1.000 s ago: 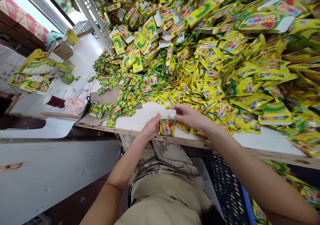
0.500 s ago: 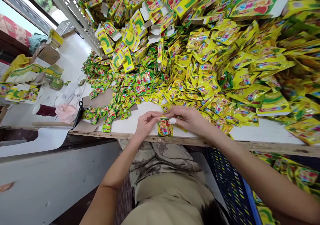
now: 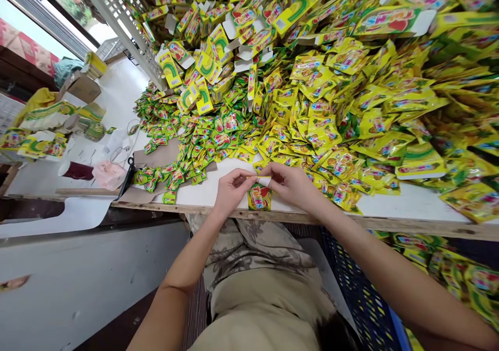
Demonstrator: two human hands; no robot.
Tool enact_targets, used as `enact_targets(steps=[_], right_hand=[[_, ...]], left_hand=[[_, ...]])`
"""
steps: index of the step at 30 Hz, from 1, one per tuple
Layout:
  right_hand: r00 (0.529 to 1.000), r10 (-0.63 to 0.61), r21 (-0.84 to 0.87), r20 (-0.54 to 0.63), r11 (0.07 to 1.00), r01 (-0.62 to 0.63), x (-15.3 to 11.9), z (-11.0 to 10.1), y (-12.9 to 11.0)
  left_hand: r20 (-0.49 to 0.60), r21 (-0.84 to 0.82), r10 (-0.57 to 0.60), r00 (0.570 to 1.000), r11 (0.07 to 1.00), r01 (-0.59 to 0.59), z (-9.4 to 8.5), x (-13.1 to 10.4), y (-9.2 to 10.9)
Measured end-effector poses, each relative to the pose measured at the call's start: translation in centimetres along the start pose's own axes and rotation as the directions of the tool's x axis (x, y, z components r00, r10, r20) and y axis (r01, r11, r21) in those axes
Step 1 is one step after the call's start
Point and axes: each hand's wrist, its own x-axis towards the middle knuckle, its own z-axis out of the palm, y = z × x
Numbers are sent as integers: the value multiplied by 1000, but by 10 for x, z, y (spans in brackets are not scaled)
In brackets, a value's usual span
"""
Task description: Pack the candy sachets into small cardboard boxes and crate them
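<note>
A small yellow-green printed carton (image 3: 259,197) stands near the table's front edge, its red lettering facing me. My left hand (image 3: 234,189) is closed, thumb and forefinger pinching the carton's upper left corner. At the upper right corner, my right hand (image 3: 290,184) is closed too, its fingers bent over the top edge. A white wrap covers the right thumb's tip. The carton's back and whatever is inside it are hidden. Just behind the hands lie many yellow sachets (image 3: 323,130), and small green wrapped packets (image 3: 222,138) are heaped to the left of them.
Printed cartons (image 3: 208,65) with loose white flaps pile up at the back beside a white perforated crate (image 3: 120,23). Brown cardboard (image 3: 158,156), a dark red cup (image 3: 78,170) and pink plastic (image 3: 109,175) lie left. Below the table's right edge is a blue crate (image 3: 351,283).
The view has shifted slightly. Both hands stay at the carton's top; the right thumb has moved from its front face up to the top edge.
</note>
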Motion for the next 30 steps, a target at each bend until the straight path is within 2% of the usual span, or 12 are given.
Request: enact_targets(steps=[4, 9, 15, 20, 24, 26, 28, 29, 30], right_hand=[[999, 13, 39, 39, 999, -15, -1, -6, 3], [997, -61, 43, 55, 997, 59, -9, -8, 11], [998, -64, 106, -3, 992, 64, -18, 2, 21], [996, -83, 122, -32, 989, 86, -20, 14, 28], [996, -69, 93, -48, 993, 73, -17, 17, 18], [989, -46, 79, -140, 995, 57, -21, 5, 7], [974, -7, 44, -225, 999, 18, -39, -24, -1], [975, 32, 8, -218, 999, -31, -55, -44, 0], [988, 72, -47, -139, 996, -79, -75, -66, 3]], left_hand=[[45, -2, -24, 999, 1000, 24, -6, 2, 0], [106, 19, 6, 994, 1000, -8, -15, -2, -9], [100, -47, 43, 994, 998, -38, -10, -5, -17], [122, 16, 80, 989, 996, -83, -13, -5, -17], [141, 8, 89, 986, 996, -91, -9, -6, -16], [110, -44, 87, 990, 996, -83, -7, -7, -16], [48, -80, 66, 997, 995, -62, -9, -9, -16], [14, -73, 48, 999, 996, -47, -13, -10, -17], [-18, -46, 29, 999, 999, -29, -18, -11, -18]])
